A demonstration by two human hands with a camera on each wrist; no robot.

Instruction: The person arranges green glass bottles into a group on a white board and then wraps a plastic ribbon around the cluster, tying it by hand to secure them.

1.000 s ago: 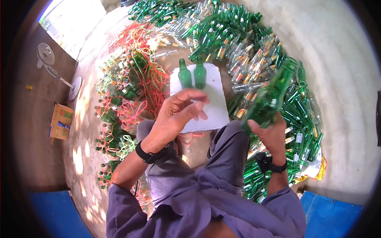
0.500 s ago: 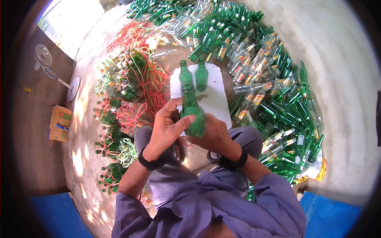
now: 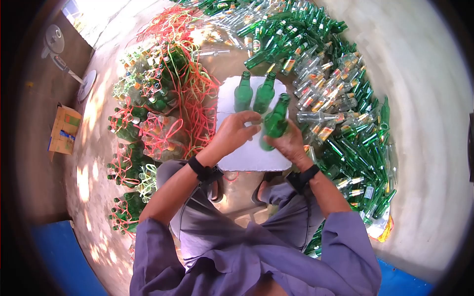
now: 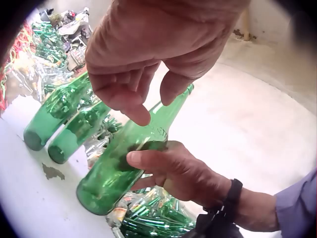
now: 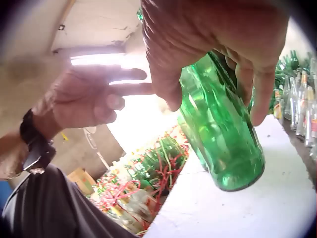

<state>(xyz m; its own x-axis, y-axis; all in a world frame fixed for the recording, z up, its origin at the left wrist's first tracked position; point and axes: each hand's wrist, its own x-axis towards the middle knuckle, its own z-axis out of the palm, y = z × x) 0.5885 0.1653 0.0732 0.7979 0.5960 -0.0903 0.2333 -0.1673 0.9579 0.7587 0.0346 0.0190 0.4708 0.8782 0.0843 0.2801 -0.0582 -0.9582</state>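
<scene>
A green glass bottle (image 3: 275, 122) is gripped round its body by my right hand (image 3: 291, 144), tilted, with its neck up. In the right wrist view the base of the green bottle (image 5: 233, 158) hangs over the white board (image 5: 198, 213). My left hand (image 3: 234, 133) is beside it, fingers loosely bent and holding nothing. From the left wrist view, the fingers (image 4: 131, 106) of that hand overlap the held bottle's shoulder. Two more green bottles, one on the left (image 3: 243, 94) and one on the right (image 3: 264, 95), stand upright side by side toward the board's far end.
Loose green and clear bottles (image 3: 326, 79) lie heaped along the right and far sides. On the left are bottle bundles (image 3: 126, 163) tied with red and green string, beside a tangle of red string (image 3: 170, 24). A fan (image 3: 64, 61) and cardboard box (image 3: 65, 129) stand farther left.
The right hand brought a bottle from the right to the left hand, where both held it. Now the left hand has let go, and the right hand has carried the bottle forward and right over the board.
</scene>
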